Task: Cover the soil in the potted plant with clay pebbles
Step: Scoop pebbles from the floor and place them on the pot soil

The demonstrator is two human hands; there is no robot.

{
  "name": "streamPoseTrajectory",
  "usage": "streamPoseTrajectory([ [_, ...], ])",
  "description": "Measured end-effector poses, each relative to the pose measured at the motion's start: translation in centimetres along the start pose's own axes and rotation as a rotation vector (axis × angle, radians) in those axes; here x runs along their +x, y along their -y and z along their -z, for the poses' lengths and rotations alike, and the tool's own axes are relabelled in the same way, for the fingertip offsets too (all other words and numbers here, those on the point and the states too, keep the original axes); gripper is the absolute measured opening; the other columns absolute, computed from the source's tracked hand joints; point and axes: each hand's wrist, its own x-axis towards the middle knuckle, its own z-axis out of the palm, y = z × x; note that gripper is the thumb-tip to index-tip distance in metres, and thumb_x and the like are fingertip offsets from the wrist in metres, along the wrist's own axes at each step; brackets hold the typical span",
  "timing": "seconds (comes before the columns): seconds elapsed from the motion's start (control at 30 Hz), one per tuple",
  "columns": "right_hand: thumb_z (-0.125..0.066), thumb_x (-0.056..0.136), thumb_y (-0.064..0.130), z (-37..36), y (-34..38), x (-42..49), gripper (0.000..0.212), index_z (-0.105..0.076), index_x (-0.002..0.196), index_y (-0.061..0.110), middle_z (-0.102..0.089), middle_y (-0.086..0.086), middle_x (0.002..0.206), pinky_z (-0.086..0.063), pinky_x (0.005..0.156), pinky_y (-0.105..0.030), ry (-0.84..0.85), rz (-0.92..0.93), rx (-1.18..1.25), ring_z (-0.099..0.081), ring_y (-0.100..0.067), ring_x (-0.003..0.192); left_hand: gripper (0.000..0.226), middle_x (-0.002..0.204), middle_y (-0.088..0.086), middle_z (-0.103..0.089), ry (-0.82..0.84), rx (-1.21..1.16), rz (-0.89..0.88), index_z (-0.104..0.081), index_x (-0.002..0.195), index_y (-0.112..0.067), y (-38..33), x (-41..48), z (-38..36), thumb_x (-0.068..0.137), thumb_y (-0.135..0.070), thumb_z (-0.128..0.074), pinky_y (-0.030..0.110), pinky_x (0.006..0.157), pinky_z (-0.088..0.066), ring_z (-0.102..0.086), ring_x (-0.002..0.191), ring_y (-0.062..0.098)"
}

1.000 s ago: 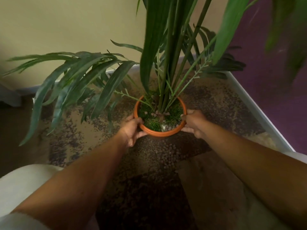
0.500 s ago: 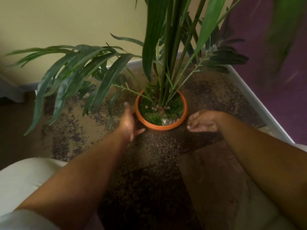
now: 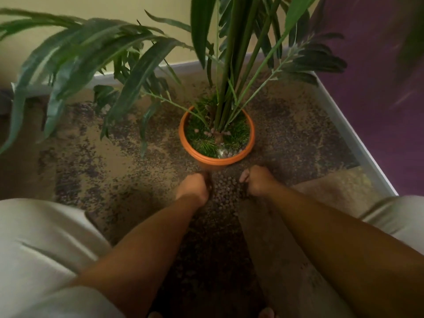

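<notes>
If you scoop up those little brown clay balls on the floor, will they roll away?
Probably some will. The small round brown clay pebbles look loose and separate, so they would likely spill between fingers and roll. Many already lie scattered around the orange plastic pot. Cupping the left hand and right hand together should likely hold more.

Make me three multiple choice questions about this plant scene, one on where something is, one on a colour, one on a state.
1. Where are both hands?
A. On the pebbles in front of the pot
B. Inside the pot
C. On the leaves

2. What colour is the pot?
A. White
B. Orange
C. Black

3. How covered is the pot's surface?
A. Fully under pebbles
B. Mostly green, few pebbles
C. Under water

Answers:
1. A: the left hand and right hand rest on the loose clay pebbles near the pot.
2. B: the pot has an orange rim.
3. B: green growth shows, few pebbles inside.
</notes>
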Motion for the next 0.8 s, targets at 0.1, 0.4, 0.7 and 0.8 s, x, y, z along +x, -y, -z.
streamPoseTrajectory([
  [0.1, -0.06, 0.086, -0.006, -1.0, -0.4, -0.4, 0.028, -0.076, 0.103, 0.01, -0.07, -0.015, 0.12, -0.051, 0.102, -0.035, -0.021, 0.019, -0.015, -0.065, -0.03, 0.114, 0.032, 0.123, 0.009, -0.064, 0.016, 0.118, -0.17, -0.062, 0.122, -0.027, 0.1, 0.0, -0.4, 0.092, -0.021, -0.052, 0.042, 0.093, -0.053, -0.065, 0.107, 0.032],
  [0.4, -0.064, 0.09, -0.002, 0.2, -4.2, -1.3, 0.028, -0.073, 0.115, 0.006, -0.065, -0.015, 0.13, -0.049, 0.105, -0.037, -0.069, -0.093, 0.003, -0.059, -0.032, 0.123, 0.035, 0.125, 0.016, -0.063, 0.091, 0.293, -0.299, -0.062, 0.123, -0.018, -0.4, 1.2, -1.9, 0.095, -0.01, -0.043, 0.045, 0.097, -0.051, -0.063, 0.112, 0.036],
  [0.7, -0.06, 0.094, 0.007, -3.3, -8.9, -2.1, 0.035, -0.059, 0.129, -0.001, -0.056, -0.021, 0.136, -0.043, 0.105, -0.037, -0.116, -0.247, -0.116, -0.053, -0.034, 0.128, 0.024, 0.116, 0.015, -0.067, 0.118, 0.128, -0.241, -0.067, 0.111, -0.015, -1.6, 2.0, -1.8, 0.087, -0.015, -0.063, 0.04, 0.092, -0.052, -0.064, 0.107, 0.033],
  [0.8, -0.059, 0.096, 0.009, -4.1, -9.7, -2.2, 0.038, -0.057, 0.132, -0.001, -0.056, -0.02, 0.137, -0.043, 0.105, -0.036, -0.1, -0.265, -0.124, -0.053, -0.033, 0.128, 0.022, 0.115, 0.017, -0.067, 0.091, 0.109, -0.197, -0.068, 0.109, -0.01, -1.6, 2.0, -2.0, 0.088, -0.013, -0.061, 0.042, 0.093, -0.053, -0.064, 0.107, 0.035],
])
